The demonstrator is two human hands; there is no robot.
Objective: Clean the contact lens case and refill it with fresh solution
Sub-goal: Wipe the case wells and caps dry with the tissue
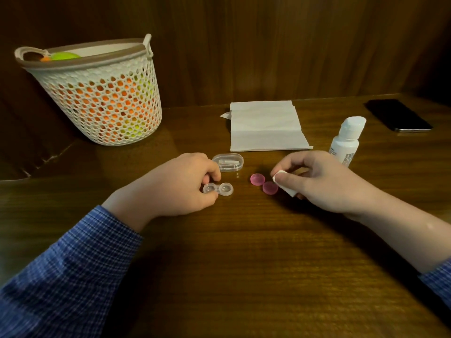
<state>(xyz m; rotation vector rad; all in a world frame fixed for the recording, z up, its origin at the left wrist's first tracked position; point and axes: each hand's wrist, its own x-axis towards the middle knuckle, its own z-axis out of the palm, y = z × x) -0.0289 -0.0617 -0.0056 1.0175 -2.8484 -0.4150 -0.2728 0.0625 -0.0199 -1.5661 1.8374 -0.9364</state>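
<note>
A clear two-well contact lens case [220, 189] lies uncapped on the wooden table, and my left hand [180, 184] pinches its left well between thumb and fingers. Its two pink caps [264, 183] lie side by side just to the right. My right hand [314, 181] is closed on a small folded piece of white tissue [283, 182], whose tip sits beside the caps. A white solution bottle [346, 140] stands upright behind my right hand, cap on.
A flat white tissue sheet [266, 126] lies behind the hands. A clear oval box [228, 162] sits next to my left hand. A white mesh basket [97, 93] of coloured balls stands at the back left, a black phone [399, 115] at the back right.
</note>
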